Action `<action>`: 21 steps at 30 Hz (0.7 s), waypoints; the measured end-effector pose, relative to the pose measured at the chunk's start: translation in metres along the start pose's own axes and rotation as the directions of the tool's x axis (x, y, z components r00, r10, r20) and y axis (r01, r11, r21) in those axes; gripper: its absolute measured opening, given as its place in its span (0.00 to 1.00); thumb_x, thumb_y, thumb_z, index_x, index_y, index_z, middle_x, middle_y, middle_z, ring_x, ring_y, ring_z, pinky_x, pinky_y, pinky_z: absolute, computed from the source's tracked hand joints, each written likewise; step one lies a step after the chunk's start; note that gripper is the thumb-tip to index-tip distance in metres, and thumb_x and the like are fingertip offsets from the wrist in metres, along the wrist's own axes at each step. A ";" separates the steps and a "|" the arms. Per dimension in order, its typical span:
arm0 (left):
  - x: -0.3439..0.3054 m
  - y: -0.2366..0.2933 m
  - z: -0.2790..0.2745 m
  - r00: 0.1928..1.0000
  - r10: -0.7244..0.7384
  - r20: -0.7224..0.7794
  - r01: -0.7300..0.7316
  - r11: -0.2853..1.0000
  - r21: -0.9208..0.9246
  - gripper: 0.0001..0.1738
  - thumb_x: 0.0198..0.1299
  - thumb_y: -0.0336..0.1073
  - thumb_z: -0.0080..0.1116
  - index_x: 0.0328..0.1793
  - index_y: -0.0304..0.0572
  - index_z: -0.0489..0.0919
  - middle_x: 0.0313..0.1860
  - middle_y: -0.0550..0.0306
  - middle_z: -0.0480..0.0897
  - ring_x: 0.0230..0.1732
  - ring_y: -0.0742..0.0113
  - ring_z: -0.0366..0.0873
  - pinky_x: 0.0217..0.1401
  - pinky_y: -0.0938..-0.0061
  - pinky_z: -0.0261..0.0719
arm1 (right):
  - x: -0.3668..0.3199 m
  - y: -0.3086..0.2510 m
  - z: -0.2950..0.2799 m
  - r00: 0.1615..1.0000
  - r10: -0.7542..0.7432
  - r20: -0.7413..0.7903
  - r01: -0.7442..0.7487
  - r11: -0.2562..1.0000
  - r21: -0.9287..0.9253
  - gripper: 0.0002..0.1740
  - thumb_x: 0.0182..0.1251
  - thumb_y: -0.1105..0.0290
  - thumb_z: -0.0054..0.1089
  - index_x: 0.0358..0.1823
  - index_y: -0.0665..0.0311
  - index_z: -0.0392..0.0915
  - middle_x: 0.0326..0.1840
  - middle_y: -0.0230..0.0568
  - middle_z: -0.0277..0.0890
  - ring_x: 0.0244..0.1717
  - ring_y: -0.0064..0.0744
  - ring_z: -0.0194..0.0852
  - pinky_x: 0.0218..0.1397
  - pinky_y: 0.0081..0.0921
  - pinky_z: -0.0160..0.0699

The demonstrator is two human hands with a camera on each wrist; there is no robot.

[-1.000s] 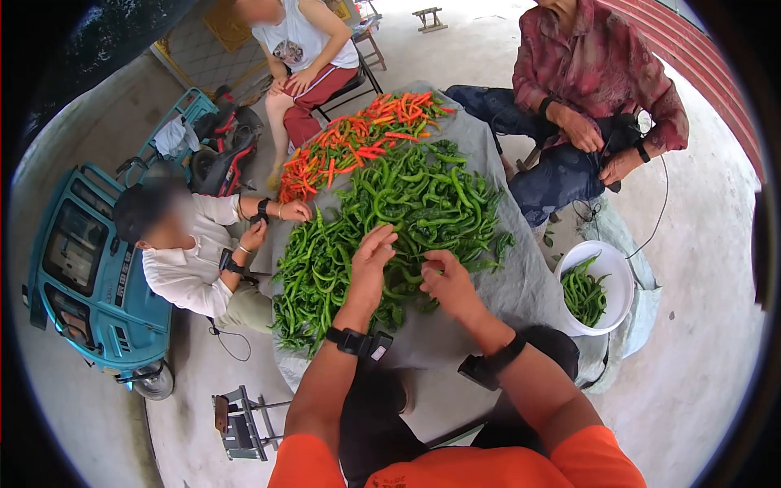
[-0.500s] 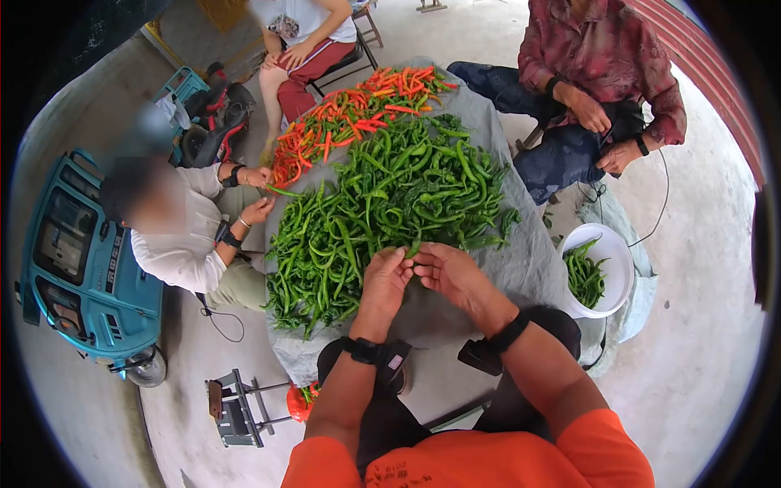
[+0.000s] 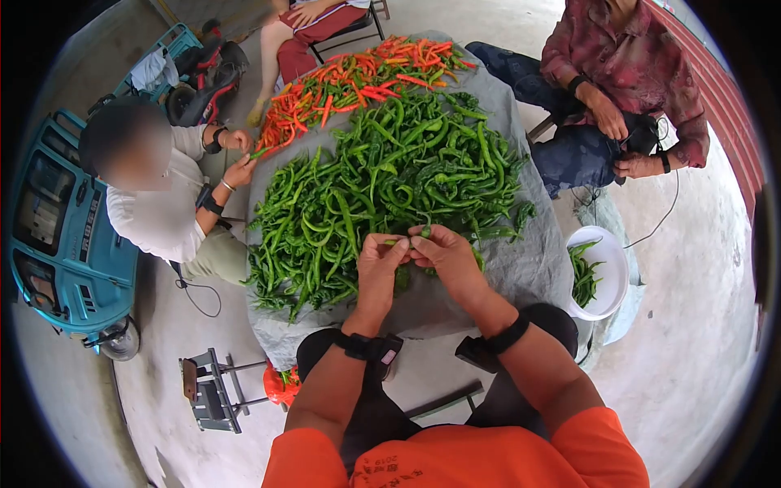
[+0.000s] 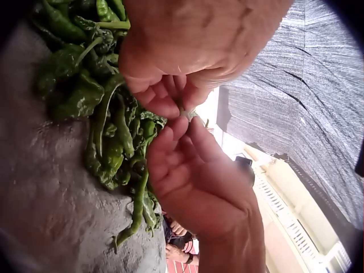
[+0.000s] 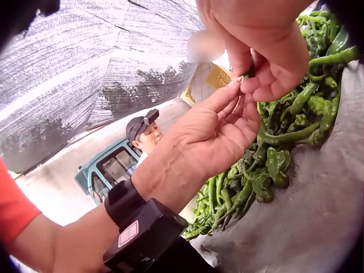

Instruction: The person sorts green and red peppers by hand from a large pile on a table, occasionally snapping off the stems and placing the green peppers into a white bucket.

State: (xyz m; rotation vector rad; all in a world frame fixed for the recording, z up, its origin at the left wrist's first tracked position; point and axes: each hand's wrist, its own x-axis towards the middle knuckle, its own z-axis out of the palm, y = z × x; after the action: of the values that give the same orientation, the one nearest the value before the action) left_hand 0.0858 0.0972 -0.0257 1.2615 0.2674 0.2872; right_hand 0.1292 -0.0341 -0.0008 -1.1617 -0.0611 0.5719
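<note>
My left hand (image 3: 379, 272) and right hand (image 3: 457, 267) meet at the fingertips over the near edge of the pile of green chili peppers (image 3: 350, 220). Between them they pinch one green chili pepper (image 3: 426, 231), mostly covered by the fingers. In the left wrist view a small pale bit shows where the fingertips of the left hand (image 4: 199, 45) and right hand (image 4: 199, 176) come together. From the right wrist, the pepper (image 5: 251, 70) is a short dark green piece between thumbs and fingers.
Red and orange chili peppers (image 3: 350, 85) lie at the far end of the grey cloth (image 3: 541, 252). A white bucket (image 3: 616, 281) with green peppers stands at right. Seated people surround the table, one at left holding a pepper. A folding stool (image 3: 213, 390) and red bag (image 3: 279, 385) are at lower left.
My hands were apart over the pile; they came together pinching a green chili pepper. The person at left drew their hands back from the pile with a pepper. The head view has shifted.
</note>
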 end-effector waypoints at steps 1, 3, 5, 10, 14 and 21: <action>-0.002 0.002 0.000 0.999 -0.032 0.015 0.032 0.999 0.023 0.05 0.63 0.32 0.56 0.40 0.43 0.73 0.33 0.61 0.79 0.33 0.75 0.76 0.38 0.80 0.74 | -0.001 -0.001 0.002 1.000 -0.014 -0.006 0.014 1.000 -0.001 0.09 0.66 0.69 0.56 0.46 0.61 0.77 0.33 0.25 0.78 0.33 0.12 0.74 0.37 0.13 0.71; -0.006 0.005 -0.001 0.994 -0.098 0.041 0.095 0.993 0.071 0.06 0.64 0.35 0.55 0.42 0.42 0.73 0.32 0.61 0.79 0.32 0.76 0.75 0.37 0.80 0.73 | -0.001 0.000 0.004 0.999 -0.041 -0.006 0.041 0.999 -0.020 0.09 0.66 0.70 0.55 0.46 0.62 0.77 0.32 0.25 0.78 0.32 0.12 0.74 0.37 0.13 0.70; -0.007 0.006 -0.002 0.994 -0.098 0.058 0.092 0.992 0.091 0.08 0.64 0.36 0.56 0.43 0.40 0.73 0.33 0.60 0.79 0.32 0.76 0.74 0.37 0.81 0.74 | 0.000 0.003 0.003 0.998 -0.065 0.005 0.066 0.996 -0.054 0.09 0.66 0.70 0.55 0.46 0.61 0.77 0.32 0.26 0.77 0.31 0.12 0.73 0.37 0.12 0.70; -0.010 0.009 -0.004 0.992 -0.101 0.076 0.091 0.989 0.117 0.08 0.65 0.37 0.55 0.42 0.41 0.73 0.32 0.60 0.80 0.31 0.76 0.74 0.37 0.81 0.72 | -0.005 0.004 0.005 0.998 -0.066 -0.009 0.065 0.993 -0.097 0.09 0.66 0.71 0.55 0.46 0.62 0.76 0.33 0.26 0.76 0.33 0.13 0.73 0.36 0.12 0.69; -0.006 0.010 -0.006 0.992 -0.099 0.072 0.091 0.990 0.108 0.07 0.64 0.35 0.55 0.42 0.40 0.73 0.31 0.60 0.79 0.31 0.75 0.75 0.36 0.81 0.73 | -0.008 0.000 0.002 0.998 -0.062 0.009 0.062 0.996 -0.061 0.10 0.65 0.69 0.56 0.46 0.62 0.75 0.33 0.25 0.74 0.32 0.13 0.70 0.34 0.12 0.69; 0.000 0.013 -0.007 0.982 -0.127 0.142 0.095 0.973 0.212 0.07 0.62 0.34 0.58 0.43 0.41 0.74 0.30 0.62 0.78 0.31 0.76 0.75 0.37 0.82 0.73 | -0.010 -0.014 -0.019 0.987 -0.159 -0.040 0.142 0.952 -0.270 0.08 0.65 0.67 0.58 0.43 0.60 0.76 0.29 0.22 0.71 0.27 0.11 0.64 0.30 0.13 0.68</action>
State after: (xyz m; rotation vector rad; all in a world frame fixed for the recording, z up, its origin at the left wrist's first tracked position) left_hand 0.0821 0.1067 -0.0153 1.4584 0.2377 0.0653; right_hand 0.1324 -0.0583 0.0062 -1.4222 -0.1773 0.3996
